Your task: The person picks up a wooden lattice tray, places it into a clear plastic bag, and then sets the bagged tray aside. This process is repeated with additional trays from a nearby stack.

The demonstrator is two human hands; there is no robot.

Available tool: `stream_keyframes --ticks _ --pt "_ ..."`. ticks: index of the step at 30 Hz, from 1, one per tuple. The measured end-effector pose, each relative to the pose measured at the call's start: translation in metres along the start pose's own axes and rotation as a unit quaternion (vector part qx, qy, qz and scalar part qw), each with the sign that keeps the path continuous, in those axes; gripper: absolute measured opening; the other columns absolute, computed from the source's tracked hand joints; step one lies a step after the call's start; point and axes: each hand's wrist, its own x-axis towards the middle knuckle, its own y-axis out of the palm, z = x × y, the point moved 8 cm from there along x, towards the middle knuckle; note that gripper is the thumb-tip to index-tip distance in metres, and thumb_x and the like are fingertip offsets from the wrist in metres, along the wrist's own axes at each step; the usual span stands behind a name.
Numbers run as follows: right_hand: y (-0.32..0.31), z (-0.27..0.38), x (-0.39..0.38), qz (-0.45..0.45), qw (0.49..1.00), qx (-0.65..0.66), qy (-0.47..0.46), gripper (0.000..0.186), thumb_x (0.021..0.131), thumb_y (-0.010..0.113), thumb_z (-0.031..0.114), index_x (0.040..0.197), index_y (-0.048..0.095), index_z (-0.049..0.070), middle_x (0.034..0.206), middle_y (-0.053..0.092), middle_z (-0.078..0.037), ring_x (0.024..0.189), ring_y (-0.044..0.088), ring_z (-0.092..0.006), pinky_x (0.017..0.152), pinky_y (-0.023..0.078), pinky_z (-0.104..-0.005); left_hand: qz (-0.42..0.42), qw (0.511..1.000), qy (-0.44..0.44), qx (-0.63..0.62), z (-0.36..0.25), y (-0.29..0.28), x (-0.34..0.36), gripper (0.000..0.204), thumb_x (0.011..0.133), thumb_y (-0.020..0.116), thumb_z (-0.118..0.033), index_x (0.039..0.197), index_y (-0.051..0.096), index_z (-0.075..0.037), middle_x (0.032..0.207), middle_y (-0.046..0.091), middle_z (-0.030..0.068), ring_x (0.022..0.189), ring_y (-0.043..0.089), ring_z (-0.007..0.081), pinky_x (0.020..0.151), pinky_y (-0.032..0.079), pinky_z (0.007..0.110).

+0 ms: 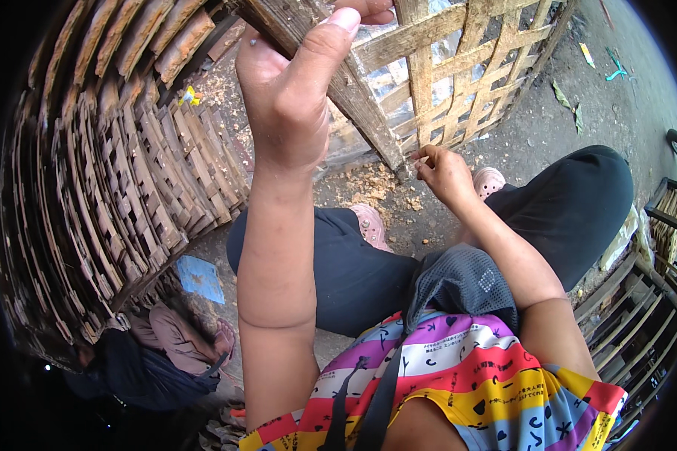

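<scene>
A woven bamboo lattice panel [429, 68] with a rough wooden edge bar [365, 105] stands tilted in front of me. My left hand [289, 98] is closed round the upper part of that bar, thumb on the near side and fingertips showing beyond it. Lower down, my right hand [445, 177] is at the panel's bottom corner, its fingers curled together. Whatever it pinches there is too small to make out. Crumbly wood debris [368, 184] lies on the ground under the corner.
Tall stacks of slatted panels [135, 165] fill the left side. A blue flat piece [200, 279] lies beside them, near another person's leg [180, 338]. More slatted crates [639, 323] stand at the right. My pink clogs [370, 225] are close below the panel.
</scene>
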Motion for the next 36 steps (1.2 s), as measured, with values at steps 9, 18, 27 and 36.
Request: stream_keyframes --ticks 9,18,27,36 --pt "0.013 -0.003 -0.005 -0.119 0.989 0.082 -0.008 0.018 0.082 0.071 0.012 0.1 0.068 0.007 0.076 0.069 -0.009 0.064 0.064 -0.0213 0.062 0.049 -0.0359 0.0 0.994 0.045 0.1 0.006 -0.015 0.002 0.038 0.082 0.051 -0.008 0.116 0.056 0.009 0.1 0.067 0.0204 0.093 0.066 0.0245 0.088 0.055 0.036" --pt "0.016 0.019 0.011 -0.026 0.982 -0.118 -0.148 0.01 0.086 0.063 0.016 0.094 0.067 0.014 0.084 0.069 -0.012 0.077 0.067 -0.0338 0.067 0.053 -0.044 0.01 0.997 0.043 0.056 0.006 -0.013 0.002 0.038 0.081 0.051 -0.006 0.116 0.056 0.009 0.1 0.067 0.0207 0.093 0.066 0.0243 0.086 0.057 0.036" --pt "0.001 0.03 0.007 -0.031 0.967 -0.072 -0.24 0.005 0.086 0.061 0.014 0.088 0.065 0.012 0.083 0.07 -0.01 0.076 0.068 -0.0321 0.065 0.053 -0.041 0.029 0.997 0.061 0.048 0.007 -0.018 0.009 0.035 0.083 0.051 -0.004 0.115 0.055 0.008 0.1 0.066 0.0188 0.093 0.066 0.0234 0.087 0.056 0.036" --pt "-0.009 0.025 -0.021 -0.002 0.974 0.054 -0.221 0.009 0.084 0.062 0.007 0.093 0.062 0.01 0.085 0.069 -0.012 0.079 0.068 -0.0304 0.068 0.053 -0.0389 -0.066 0.991 0.077 0.085 0.012 -0.04 0.009 0.033 0.084 0.052 -0.003 0.115 0.055 0.008 0.102 0.065 0.0199 0.089 0.065 0.022 0.082 0.056 0.033"
